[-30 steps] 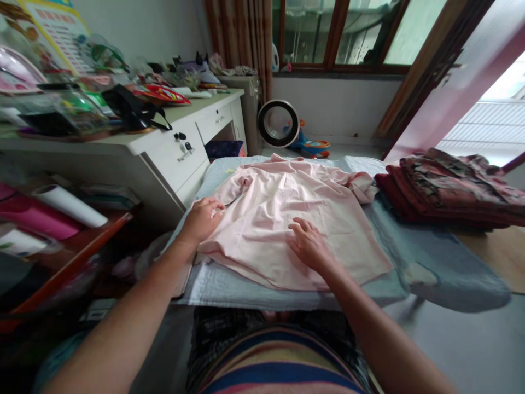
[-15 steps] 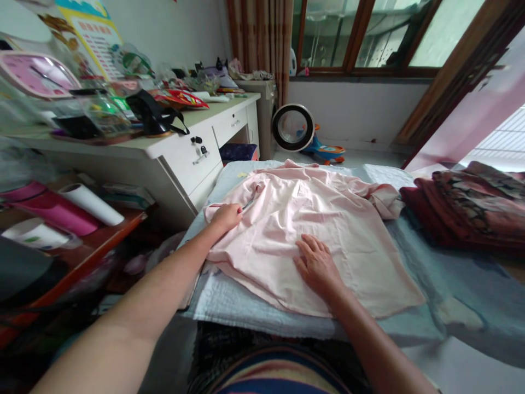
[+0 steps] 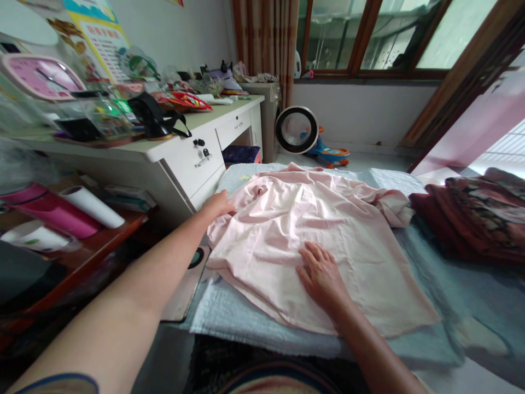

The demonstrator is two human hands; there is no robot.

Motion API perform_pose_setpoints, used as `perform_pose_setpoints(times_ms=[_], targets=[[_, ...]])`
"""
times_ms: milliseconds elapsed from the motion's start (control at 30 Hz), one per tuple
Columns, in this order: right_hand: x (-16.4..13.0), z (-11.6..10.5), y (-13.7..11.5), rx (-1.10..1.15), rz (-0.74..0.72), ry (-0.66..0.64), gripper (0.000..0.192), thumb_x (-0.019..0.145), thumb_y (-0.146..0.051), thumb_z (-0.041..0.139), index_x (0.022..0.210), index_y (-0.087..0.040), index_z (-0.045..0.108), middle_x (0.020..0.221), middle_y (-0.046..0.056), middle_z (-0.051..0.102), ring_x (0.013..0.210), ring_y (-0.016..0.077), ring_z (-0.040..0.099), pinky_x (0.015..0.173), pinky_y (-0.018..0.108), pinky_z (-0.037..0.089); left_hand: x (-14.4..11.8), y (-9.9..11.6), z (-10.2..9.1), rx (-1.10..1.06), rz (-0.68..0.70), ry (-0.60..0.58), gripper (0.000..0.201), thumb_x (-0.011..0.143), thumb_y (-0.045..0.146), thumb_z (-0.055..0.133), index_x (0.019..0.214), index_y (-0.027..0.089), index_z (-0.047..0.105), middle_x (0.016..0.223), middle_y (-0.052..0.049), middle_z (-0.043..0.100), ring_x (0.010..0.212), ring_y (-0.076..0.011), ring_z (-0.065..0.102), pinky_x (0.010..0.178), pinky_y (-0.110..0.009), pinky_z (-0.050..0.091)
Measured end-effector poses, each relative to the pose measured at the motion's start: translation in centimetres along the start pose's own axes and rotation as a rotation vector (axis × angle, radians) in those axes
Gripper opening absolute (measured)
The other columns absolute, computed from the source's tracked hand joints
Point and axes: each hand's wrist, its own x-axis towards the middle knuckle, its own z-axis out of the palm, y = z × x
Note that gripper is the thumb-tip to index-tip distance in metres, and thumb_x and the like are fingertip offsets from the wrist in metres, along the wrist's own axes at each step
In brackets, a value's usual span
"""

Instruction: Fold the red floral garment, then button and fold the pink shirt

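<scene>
Your right hand [image 3: 322,273] lies nearest you, palm down on the pink shirt [image 3: 311,230], fingers [image 3: 314,254] flat and slightly apart, gripping nothing. The cloth runs out from under those fingers on every side; the hem edge lies just behind your wrist, toward you. By my judgement this hand serves as an anchor, pinning the body of the shirt to the pad [image 3: 229,314] beneath.

Your left hand [image 3: 217,205] reaches farther out, to the shirt's left edge. Its fingers curl over and under the fold there, near the sleeve. Whether they pinch the cloth or merely rest against it, I cannot tell; the fingertips are hidden.

Step in hand, as I assess it: laying out and smoothing the shirt, with the left side being drawn or tucked. The next move would call for you to keep the right palm pressing while the left carries its edge evenly, without dragging the wrinkled centre panel askew.

Beyond your fingertips the shirt's collar end lies bunched, and its right sleeve [image 3: 389,205] is crumpled well off to the right of your right hand. Past that sleeve sits a stack of dark red patterned cloth [image 3: 471,219].

Left of your left hand stands a cluttered white desk [image 3: 180,153]. Farther off, a round fan [image 3: 296,129] rests on the floor below the window [image 3: 369,38].
</scene>
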Motion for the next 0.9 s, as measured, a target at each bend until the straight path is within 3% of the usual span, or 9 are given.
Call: perform_pose_setpoints(times_ms=[67,200,300,433,567,633,767,833,900], targets=[[0.0,0.0,0.0,-0.003,-0.002,-0.005,0.038,0.092,-0.034,0.051,0.127,-0.020,0.058,0.143,0.012,0.050,0.135,0.0287,0.040,0.112,0.048,0.031,0.6,0.2,0.5,-0.002,0.026,-0.082,0.072,0.065,0.050,0.072,0.126,0.015,0.058,0.118,-0.017,0.069,0.103,-0.0305,0.066,0.079,-0.029,0.049],[0.0,0.0,0.1,-0.011,-0.005,0.002,0.038,0.093,-0.035,0.050,0.127,-0.020,0.058,0.143,0.012,0.050,0.135,0.0291,0.040,0.112,0.048,0.031,1.2,1.0,0.1,0.024,0.024,-0.119,0.043,0.070,0.044,0.071,0.104,0.018,0.070,0.108,-0.015,0.072,0.098,-0.0304,0.068,0.076,-0.029,0.049],[0.0,0.0,0.1,-0.016,-0.009,0.009,0.037,0.093,-0.036,0.049,0.126,-0.021,0.059,0.143,0.012,0.050,0.135,0.0291,0.040,0.112,0.049,0.031,1.8,1.1,-1.7,0.044,-0.049,0.055,0.029,0.082,0.035,0.061,0.105,0.019,0.069,0.108,-0.015,0.071,0.103,-0.0316,0.066,0.081,-0.033,0.049],[0.0,0.1,0.1,-0.020,-0.010,0.013,0.038,0.093,-0.036,0.049,0.127,-0.021,0.059,0.143,0.012,0.050,0.135,0.0292,0.040,0.113,0.049,0.031,2.3,0.2,-3.6,0.029,-0.092,0.259,0.041,0.087,0.030,0.052,0.125,0.016,0.057,0.124,-0.020,0.060,0.108,-0.0340,0.063,0.087,-0.041,0.050],[0.0,0.2,0.2,-0.014,-0.006,0.012,0.038,0.093,-0.036,0.050,0.126,-0.022,0.059,0.143,0.012,0.051,0.135,0.0296,0.041,0.112,0.049,0.032,1.7,0.8,-2.8,0.034,0.035,0.343,0.057,0.084,0.026,0.054,0.139,0.017,0.044,0.146,-0.020,0.041,0.120,-0.0350,0.056,0.096,-0.043,0.046],[0.0,0.1,0.2,-0.016,-0.002,0.010,0.038,0.093,-0.036,0.050,0.126,-0.021,0.059,0.143,0.012,0.051,0.135,0.0295,0.041,0.112,0.049,0.031,1.3,2.1,-1.7,0.009,0.105,0.393,0.050,0.087,0.029,0.049,0.136,0.016,0.049,0.145,-0.018,0.045,0.125,-0.0352,0.052,0.099,-0.043,0.043],[0.0,0.0,0.0,-0.021,0.005,-0.004,0.038,0.093,-0.036,0.050,0.127,-0.020,0.059,0.144,0.012,0.050,0.135,0.0290,0.040,0.113,0.048,0.031,1.5,5.5,0.5,-0.157,0.100,-0.009,0.054,0.090,0.055,0.042,0.115,0.013,0.064,0.117,-0.018,0.068,0.110,-0.0334,0.063,0.090,-0.037,0.047],[0.0,-0.1,-0.1,-0.022,0.009,-0.009,0.038,0.093,-0.035,0.050,0.127,-0.020,0.059,0.144,0.011,0.049,0.136,0.0287,0.040,0.113,0.048,0.030,2.0,6.7,1.3,-0.199,0.071,-0.074,0.062,0.085,0.064,0.045,0.114,0.012,0.066,0.113,-0.018,0.070,0.106,-0.0345,0.065,0.086,-0.037,0.048],[0.0,-0.1,-0.1,-0.021,0.013,-0.009,0.038,0.093,-0.035,0.050,0.127,-0.021,0.058,0.145,0.012,0.049,0.136,0.0285,0.040,0.114,0.048,0.030,2.6,7.5,1.9,-0.236,0.037,-0.032,0.066,0.079,0.067,0.053,0.115,0.013,0.065,0.116,-0.017,0.070,0.105,-0.0350,0.065,0.083,-0.036,0.048]])
